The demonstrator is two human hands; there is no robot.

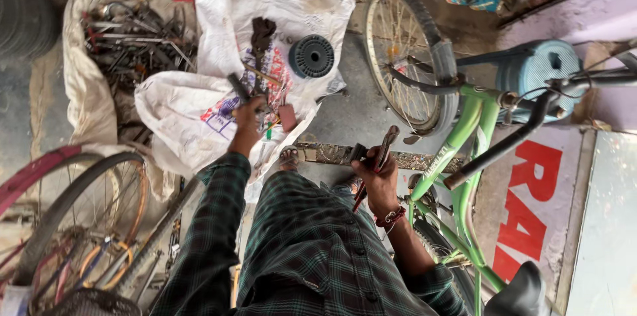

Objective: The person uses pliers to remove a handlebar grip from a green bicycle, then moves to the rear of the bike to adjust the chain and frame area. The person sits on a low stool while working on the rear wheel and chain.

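pliers (383, 150) sit clamped in the right hand (377, 180); the left hand (247, 120) grips a dark tool (237, 86) over the white sack (199, 114). leaning out could nudge the green bicycle (464, 150) over.

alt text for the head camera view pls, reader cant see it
Seen from above, a person in a dark plaid shirt reaches the left hand to tools on a white sack while the right hand grips red-handled pliers. A green bicycle stands beside the right hand, loose wheels by the left.
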